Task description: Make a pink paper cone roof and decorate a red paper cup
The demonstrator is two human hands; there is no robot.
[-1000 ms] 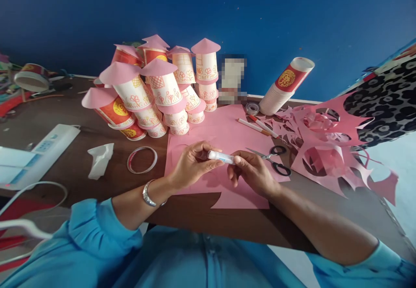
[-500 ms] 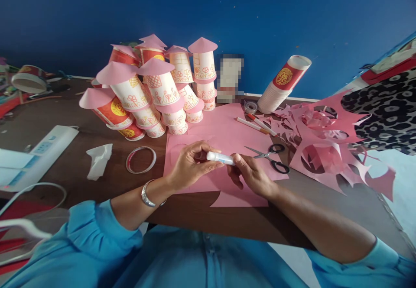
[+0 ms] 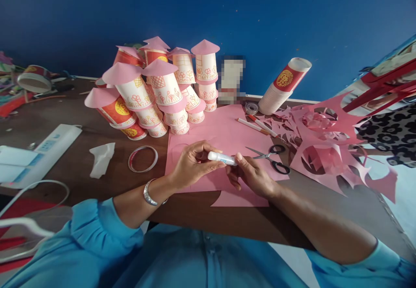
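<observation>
A white glue stick (image 3: 221,158) lies sideways between my two hands, above the pink paper (image 3: 227,127). My left hand (image 3: 191,164) pinches its left end between thumb and fingers. Around its other end, the thumb and curled fingers of my right hand (image 3: 251,173) are closed. The right tip of the stick is hidden by that thumb. Just to the right of my right hand, black-handled scissors (image 3: 269,155) lie with their blades parted. Two marker pens (image 3: 253,126) rest beyond the scissors.
Decorated paper-cup towers (image 3: 167,91) with pink cone roofs stand back left. A tall cup stack (image 3: 279,86) leans back right, near pink paper scraps (image 3: 325,158). A tape ring (image 3: 143,159), crumpled white paper (image 3: 101,158) and a power strip (image 3: 48,153) lie left.
The view has shifted slightly, so the objects on the table sit a little further right. Both hands keep their hold on the glue stick, with hardly any visible movement.
</observation>
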